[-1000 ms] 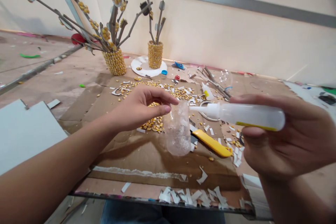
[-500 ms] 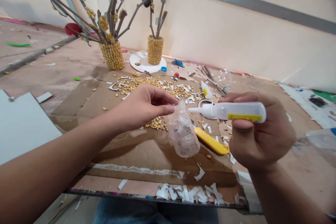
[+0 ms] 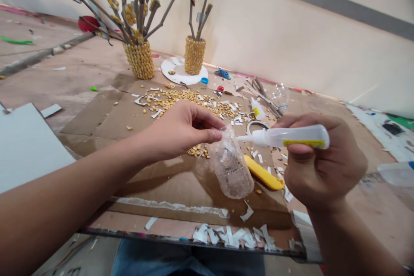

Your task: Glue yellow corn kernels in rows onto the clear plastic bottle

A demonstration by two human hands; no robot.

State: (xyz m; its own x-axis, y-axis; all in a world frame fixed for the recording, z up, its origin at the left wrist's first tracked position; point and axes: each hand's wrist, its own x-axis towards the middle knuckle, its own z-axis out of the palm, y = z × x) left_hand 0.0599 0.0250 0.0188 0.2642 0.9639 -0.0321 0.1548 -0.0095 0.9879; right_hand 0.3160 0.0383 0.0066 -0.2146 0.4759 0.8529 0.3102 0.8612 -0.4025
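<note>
Head view: at the centre of the frame, the left hand (image 3: 190, 128) has its grip pinched, thumb against fingers, on the upper rim of a clear, crumpled plastic container (image 3: 233, 172), which leans down toward the lower right. Right of centre, the right hand (image 3: 333, 164) has its grip closed round a translucent white squeeze bottle with a yellow label (image 3: 302, 136); its thin nozzle points left, at or just beside the container's upper wall; contact cannot be told.

The likeliest trouble is liquid reaching the left fingertips, since the nozzle points toward them: too hard a squeeze could cause it. Such a light pinch could also let the container twist or slip. The yellow ridged-handled cutter (image 3: 263, 173) lies just beside it, its front end hidden, so a stray knuckle might meet a blade if one is out.

The bottle's label bears dark marks too blurred to read. Above centre, a smaller white bottle (image 3: 258, 109) on the worktop (image 3: 106, 114) also has a yellow label, likewise illegible, as is the pale print on the crumpled blue wrapper (image 3: 223, 73).
</note>
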